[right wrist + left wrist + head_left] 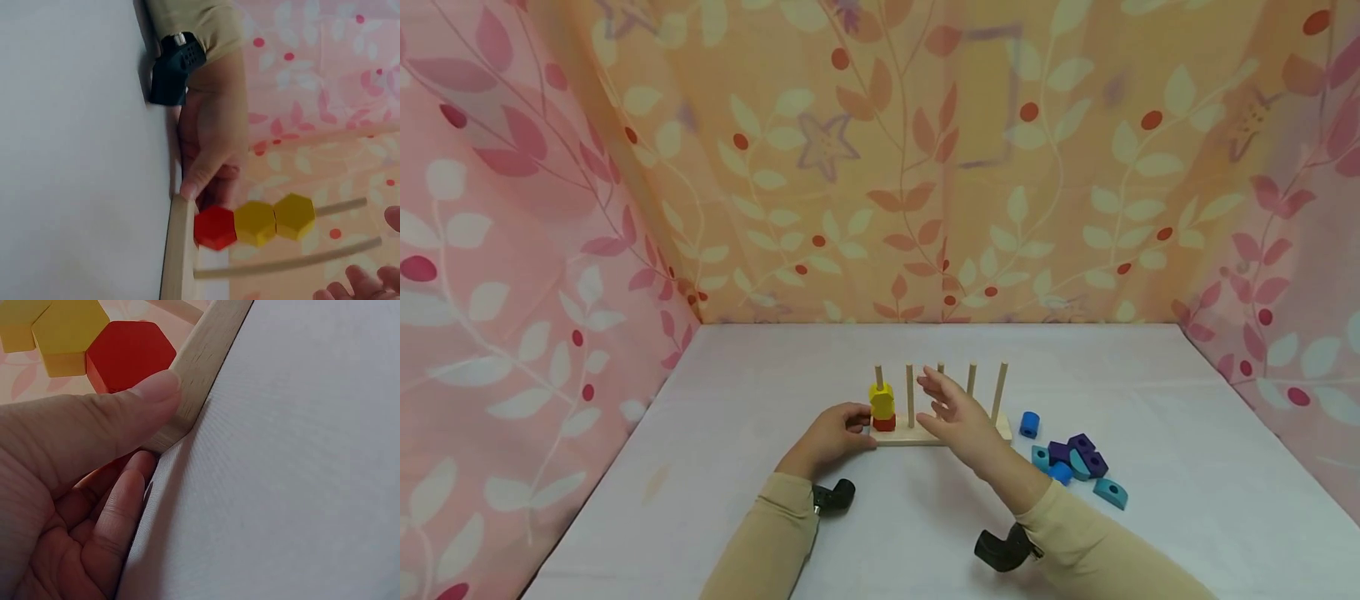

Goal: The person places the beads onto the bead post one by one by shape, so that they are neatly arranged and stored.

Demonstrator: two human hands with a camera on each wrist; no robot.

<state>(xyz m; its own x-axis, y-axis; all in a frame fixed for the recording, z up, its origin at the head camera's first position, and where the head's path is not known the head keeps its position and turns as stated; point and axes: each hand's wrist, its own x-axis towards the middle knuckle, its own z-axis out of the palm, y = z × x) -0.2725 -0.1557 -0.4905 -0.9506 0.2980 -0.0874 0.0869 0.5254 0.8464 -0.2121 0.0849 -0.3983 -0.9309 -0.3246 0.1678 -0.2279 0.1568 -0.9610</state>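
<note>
A wooden peg stand (pixel 910 437) with several upright pegs lies on the white table. On its leftmost peg a red hexagonal block (pixel 215 228) sits at the bottom, with two yellow hexagonal blocks (pixel 255 222) stacked over it. My left hand (pixel 831 433) holds the left end of the base, thumb against the front edge and fingers curled by the end, as the left wrist view shows. My right hand (pixel 964 421) hovers over the stand near the middle pegs, fingers spread and holding nothing. It partly hides the pegs and base behind it.
Right of the stand lie loose blocks: a blue one (pixel 1030 425), purple ones (pixel 1081 442) and teal ones (pixel 1111 493), several touching. Black wrist cameras (pixel 1003 550) jut from both sleeves. Patterned cloth (pixel 865 167) walls the table at the back and sides.
</note>
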